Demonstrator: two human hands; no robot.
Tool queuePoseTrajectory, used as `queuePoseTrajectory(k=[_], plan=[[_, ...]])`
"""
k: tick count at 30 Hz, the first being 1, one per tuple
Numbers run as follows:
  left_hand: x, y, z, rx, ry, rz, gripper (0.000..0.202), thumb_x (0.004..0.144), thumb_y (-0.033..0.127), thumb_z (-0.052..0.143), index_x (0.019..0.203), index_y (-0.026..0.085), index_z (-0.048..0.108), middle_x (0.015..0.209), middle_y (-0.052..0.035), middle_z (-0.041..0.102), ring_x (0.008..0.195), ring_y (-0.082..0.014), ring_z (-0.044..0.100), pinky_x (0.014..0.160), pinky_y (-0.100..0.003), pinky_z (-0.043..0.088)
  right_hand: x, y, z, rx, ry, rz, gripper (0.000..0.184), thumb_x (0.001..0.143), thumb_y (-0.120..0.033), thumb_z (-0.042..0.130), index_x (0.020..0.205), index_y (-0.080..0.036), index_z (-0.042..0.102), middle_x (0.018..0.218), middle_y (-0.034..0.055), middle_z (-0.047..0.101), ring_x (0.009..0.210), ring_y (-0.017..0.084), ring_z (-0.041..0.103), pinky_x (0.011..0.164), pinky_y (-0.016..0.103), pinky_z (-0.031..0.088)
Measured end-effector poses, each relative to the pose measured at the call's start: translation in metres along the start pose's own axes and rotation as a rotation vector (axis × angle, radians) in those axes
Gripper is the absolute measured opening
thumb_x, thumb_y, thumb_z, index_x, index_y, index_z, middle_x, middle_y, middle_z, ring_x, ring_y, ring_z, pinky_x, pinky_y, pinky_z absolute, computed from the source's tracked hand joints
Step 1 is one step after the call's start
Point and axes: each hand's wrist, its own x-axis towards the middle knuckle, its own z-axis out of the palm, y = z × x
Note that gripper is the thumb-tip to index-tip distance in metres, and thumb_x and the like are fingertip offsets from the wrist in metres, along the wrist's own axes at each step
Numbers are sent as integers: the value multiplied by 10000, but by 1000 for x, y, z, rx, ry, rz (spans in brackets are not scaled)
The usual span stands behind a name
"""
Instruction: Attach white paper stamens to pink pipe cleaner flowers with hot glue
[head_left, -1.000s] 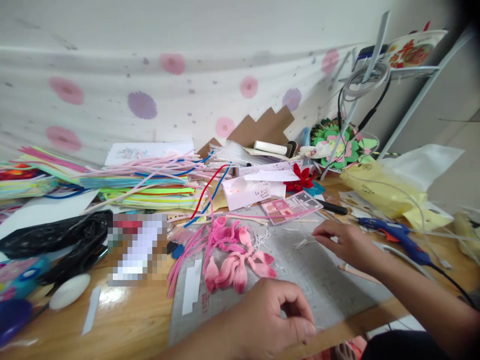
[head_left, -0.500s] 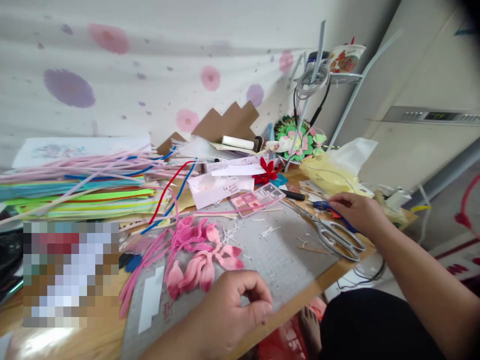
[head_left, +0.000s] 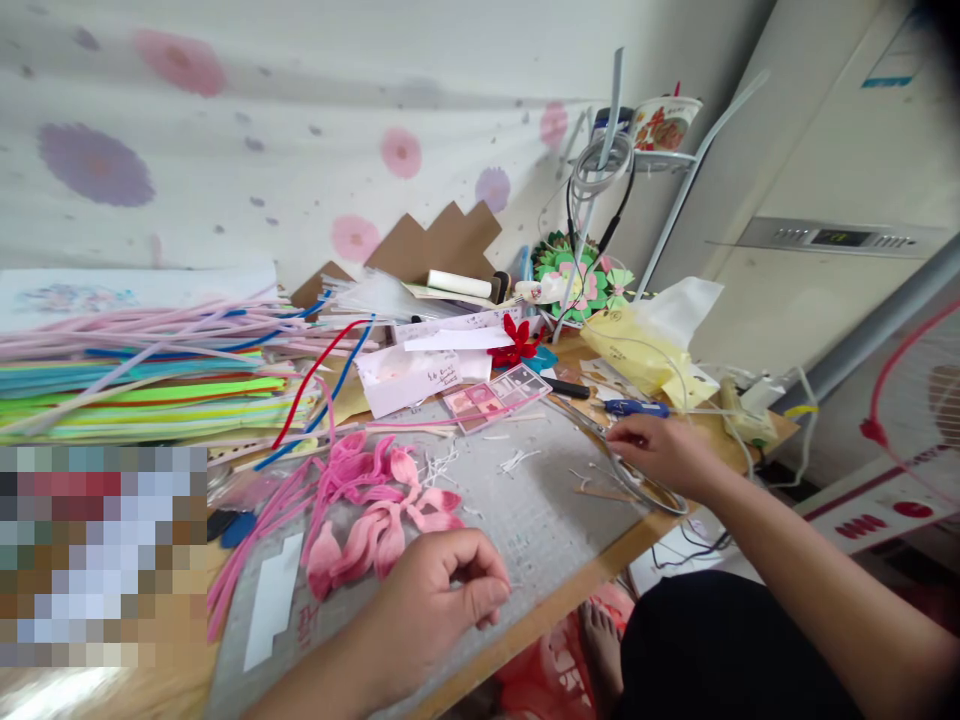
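Observation:
My left hand (head_left: 439, 610) rests at the front of the grey cutting mat (head_left: 517, 520), fingers curled toward the thumb; what they hold, if anything, is hidden. Beside it lie pink fuzzy petals (head_left: 375, 550) with darker tips, made of bent pipe cleaners, and brighter pink pipe cleaner pieces (head_left: 349, 470). At the mat's right side, my right hand (head_left: 656, 455) is closed over the middle of the metal scissors (head_left: 667, 497), covering their pivot. Just beyond that hand lies a blue-handled tool (head_left: 636, 408), apart from the fingers.
Bundles of coloured pipe cleaners (head_left: 135, 390) fill the left side. A pink palette (head_left: 495, 398), a red flower (head_left: 514, 342) and a yellow tissue pack (head_left: 645, 350) stand toward the back. White scraps (head_left: 519, 460) dot the mat. A metal rack (head_left: 667, 220) rises behind.
My right hand has left the blue-handled tool and come down onto the scissors. My left hand keeps its curled pose. The view has turned slightly to the right.

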Motion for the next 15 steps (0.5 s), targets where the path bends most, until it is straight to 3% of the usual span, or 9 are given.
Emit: queuePoseTrajectory(k=[6, 10, 12, 15], plan=[[-9, 9, 2, 129, -114, 6, 67, 724, 148, 584, 706, 166, 646, 647, 30, 603, 643, -124, 553, 623, -223, 417, 1, -48, 9, 66, -114, -267, 155, 841, -252, 528, 809, -194, 668, 801, 44, 689, 727, 170, 625, 673, 262, 464], [-10, 6, 2, 268, -206, 129, 80, 732, 148, 619, 743, 171, 695, 671, 16, 638, 661, -128, 576, 632, -213, 423, 1, -59, 14, 61, -120, -303, 223, 902, -255, 437, 784, -199, 619, 765, 41, 673, 704, 181, 624, 661, 287, 459], [-9, 4, 3, 345, -192, 186, 92, 746, 136, 614, 764, 171, 698, 700, 2, 662, 680, -133, 591, 638, -209, 426, 2, -63, 18, 60, -116, -295, 243, 914, -270, 406, 781, -203, 598, 746, 39, 669, 684, 188, 626, 644, 295, 459], [-10, 6, 5, 510, -81, 279, 86, 760, 137, 610, 748, 170, 689, 731, -17, 681, 705, -144, 594, 666, -221, 424, 4, -67, 26, 70, -123, -319, 224, 904, -272, 398, 835, -205, 600, 793, 54, 682, 718, 207, 639, 656, 313, 470]])
